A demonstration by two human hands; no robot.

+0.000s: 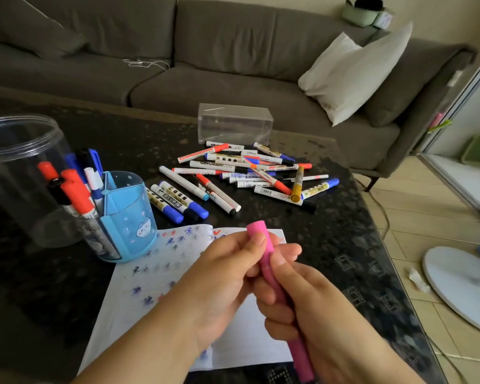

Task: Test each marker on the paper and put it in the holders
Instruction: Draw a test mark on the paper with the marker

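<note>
Both hands hold a pink marker (264, 248) above the paper (139, 289). My left hand (222, 275) pinches its capped upper end between thumb and fingers. My right hand (297, 297) grips the barrel lower down. The white paper lies on the dark table and carries several blue and red star scribbles. A blue divided holder (128, 220) stands at the paper's far left corner with red, blue and black markers (75, 195) in it. Behind the holder stands a clear round jar (14, 162). A pile of loose markers (250, 173) lies further back on the table.
A clear plastic box (234, 123) stands behind the pile. The dark speckled table (344, 245) ends at the right, with tiled floor, a cable and a white fan base (460, 284) beyond. A grey sofa (205, 65) with a white cushion runs along the back.
</note>
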